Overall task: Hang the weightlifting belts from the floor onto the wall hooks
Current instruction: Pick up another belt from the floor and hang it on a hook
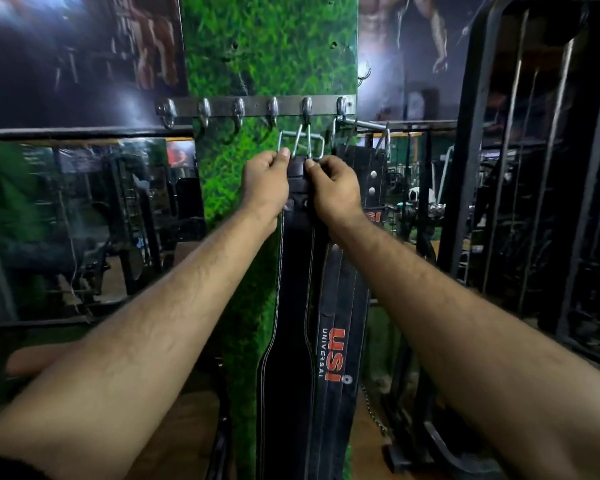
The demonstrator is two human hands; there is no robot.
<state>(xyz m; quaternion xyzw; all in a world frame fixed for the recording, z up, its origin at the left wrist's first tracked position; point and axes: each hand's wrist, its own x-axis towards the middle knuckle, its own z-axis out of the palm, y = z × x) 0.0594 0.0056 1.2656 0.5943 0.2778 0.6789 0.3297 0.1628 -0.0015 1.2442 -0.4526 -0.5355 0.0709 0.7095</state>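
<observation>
A black weightlifting belt (pixel 291 289) hangs against the green wall panel (pixel 264 46), its buckle (pixel 301 145) caught on a hook (pixel 306 109); left hand (pixel 265 185) and right hand (pixel 333 188) pinch its top end, fingers closed; a USI-marked belt (pixel 340 327) hangs just right.

Dim indoor light overall, cool and bluish. Bright white glare patches on glossy left poster (pixel 80 57) and right poster (pixel 409 53). Highlights on metal hooks (pixel 272 107). Sharpest at centre around both hands; green panel (pixel 267 46) well lit. Motion blur and smear toward left mirror (pixel 66 220) and black rack (pixel 541 168). Strong wide-angle bending at edges. Deep shadow in lower corners.
</observation>
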